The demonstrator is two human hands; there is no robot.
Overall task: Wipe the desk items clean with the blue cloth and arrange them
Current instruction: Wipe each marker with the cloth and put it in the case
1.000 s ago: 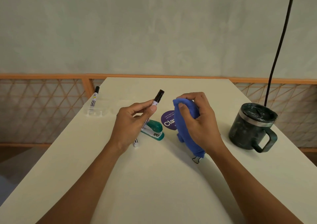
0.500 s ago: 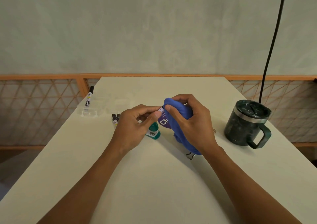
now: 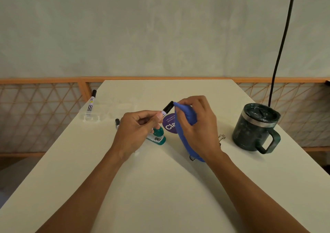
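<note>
Pale plaster wall and an orange-framed lattice rail stand behind the cream desk (image 3: 160, 188), and a black cable (image 3: 282, 41) hangs down at the right.

On a round purple sticker (image 3: 168, 125) near the desk's middle, large white letters read "Cla" before the blue cloth (image 3: 185, 115) cuts them off. The smaller lines above them are too fine to read with certainty.

The left hand (image 3: 135, 131) pinches a marker (image 3: 168, 107) between thumb and curled fingers. Its black cap points up and away, and most of its barrel is hidden inside the hand.

The right hand (image 3: 200, 125) is curled round the bunched cloth, whose top fold touches the cap, while its tail trails down toward the near side of the desk.

A clear holder (image 3: 91, 117) at the far left edge carries a second marker (image 3: 91, 101). That marker's label shows black stripes and a yellow spot, with no legible words.

A dark lidded mug (image 3: 255, 127) sits by the right edge with its handle toward the near side. The lid hides whatever is inside.

A green stapler (image 3: 158, 137) lies just beside the sticker, partly behind the left hand.

The end of a third marker (image 3: 117, 123) peeps out beyond that hand's knuckles.

One binder clip (image 3: 222, 136) shows past the right wrist. Another metal clip (image 3: 192, 157) pokes out from under the cloth's tail, mostly covered.
</note>
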